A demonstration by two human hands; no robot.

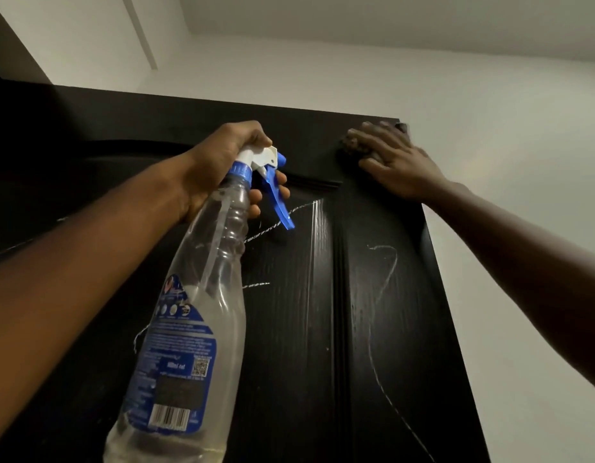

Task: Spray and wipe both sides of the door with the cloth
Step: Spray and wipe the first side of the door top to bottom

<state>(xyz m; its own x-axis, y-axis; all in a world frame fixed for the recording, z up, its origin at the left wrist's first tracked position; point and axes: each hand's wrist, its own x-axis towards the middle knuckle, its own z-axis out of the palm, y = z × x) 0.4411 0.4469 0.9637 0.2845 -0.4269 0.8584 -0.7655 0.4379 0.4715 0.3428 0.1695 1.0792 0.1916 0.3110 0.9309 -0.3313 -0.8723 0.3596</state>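
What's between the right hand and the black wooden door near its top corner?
A dark brown cloth, pressed by the right hand against the black wooden door, per the head view.

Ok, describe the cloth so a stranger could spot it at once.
Start at the black door and go up to its top right corner. There the right hand presses a small dark speckled cloth flat; unlike the clear spray bottle in the left hand, it nearly blends into the door.
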